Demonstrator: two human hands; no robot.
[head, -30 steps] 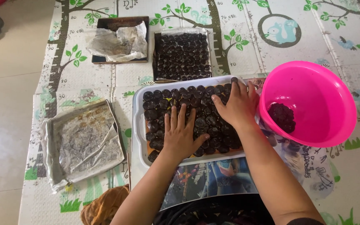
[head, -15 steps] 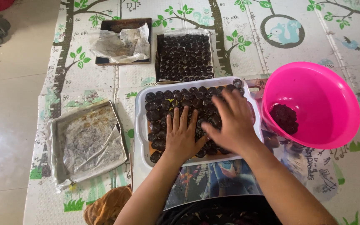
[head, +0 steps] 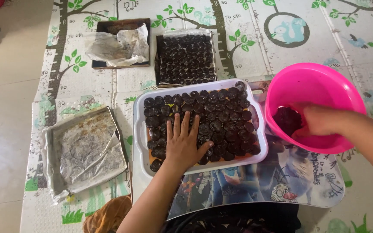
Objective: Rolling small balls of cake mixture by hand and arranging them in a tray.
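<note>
Dark round pieces (head: 221, 116) crowd the white tray (head: 140, 129), glossy and tightly packed; left hand (head: 184, 142) lies flat on them, fingers spread, gripping nothing; right hand (head: 320, 121) has left the tray for the pink bowl (head: 316, 82), its grip hidden.

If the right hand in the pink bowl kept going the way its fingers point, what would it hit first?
The right hand points left inside the pink bowl. It would probably meet the dark clump in the bowl first, right at its fingertips, though whether they already touch is unclear.
</note>
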